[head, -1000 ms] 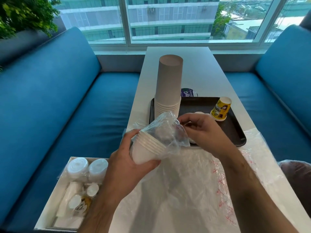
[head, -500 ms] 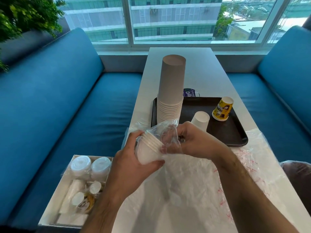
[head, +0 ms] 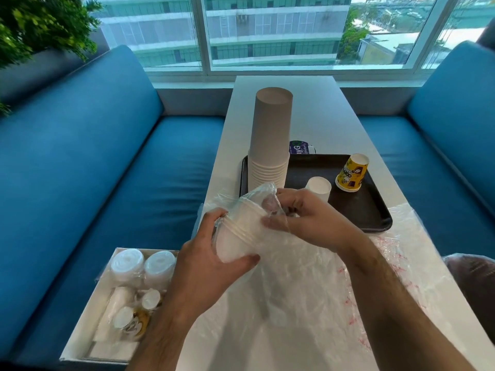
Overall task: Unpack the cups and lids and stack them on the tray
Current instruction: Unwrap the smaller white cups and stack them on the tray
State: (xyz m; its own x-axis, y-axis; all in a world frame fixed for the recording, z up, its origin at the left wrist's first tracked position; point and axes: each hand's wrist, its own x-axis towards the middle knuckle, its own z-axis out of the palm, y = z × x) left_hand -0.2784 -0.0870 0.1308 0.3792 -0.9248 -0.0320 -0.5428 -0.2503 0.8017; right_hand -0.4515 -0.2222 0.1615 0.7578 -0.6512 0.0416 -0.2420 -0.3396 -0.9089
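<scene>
Above the table, white nested cups (head: 235, 234) sit in clear wrap (head: 261, 194).

Tall cup stack (head: 270, 140): matt paper, grey-brown outside with white rolled rims; small white cups (head: 237, 231) likewise matt paper, wrapped in thin, clear, crinkled glossy plastic bag (head: 308, 277). Tray (head: 372, 210): dark, smooth, low-sheen plastic. Bench (head: 316, 116): smooth white with faint sheen; yellow cup (head: 351, 174): printed paper.
</scene>
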